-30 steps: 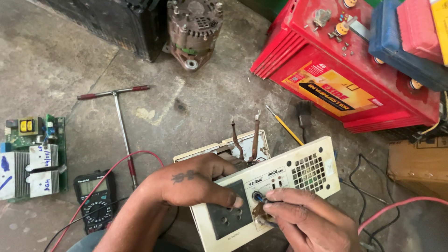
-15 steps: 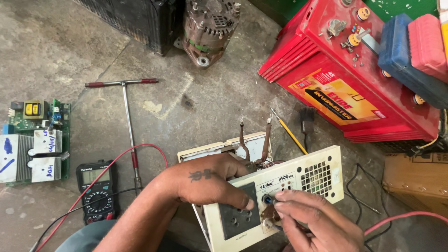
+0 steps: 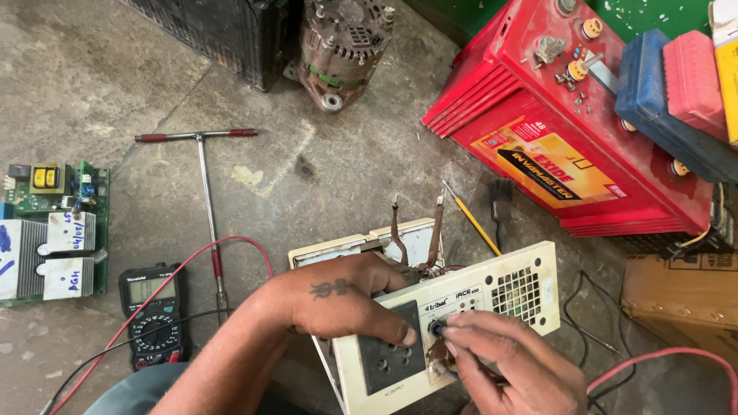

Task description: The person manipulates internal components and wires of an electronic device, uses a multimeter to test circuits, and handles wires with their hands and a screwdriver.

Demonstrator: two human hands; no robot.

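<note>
A cream-coloured electrical panel (image 3: 507, 288) with a black socket, a vent grille and a small round knob lies tilted on the concrete floor. My left hand (image 3: 338, 300) grips its upper edge, thumb pressed on the black socket (image 3: 388, 350). My right hand (image 3: 503, 365) pinches the small knob (image 3: 438, 329) on the panel face with its fingertips. Two brown wires (image 3: 419, 230) with bare ends stick up from behind the panel.
A black multimeter (image 3: 152, 311) with red and black leads lies at the left, beside a green circuit board (image 3: 50, 227). A T-handle wrench (image 3: 206, 192) lies on the floor. A red battery (image 3: 569, 131), an alternator (image 3: 338, 46) and a cardboard box (image 3: 680, 296) stand around.
The view has shifted slightly. My right fingers have stayed at the knob and my left hand keeps its hold on the panel.
</note>
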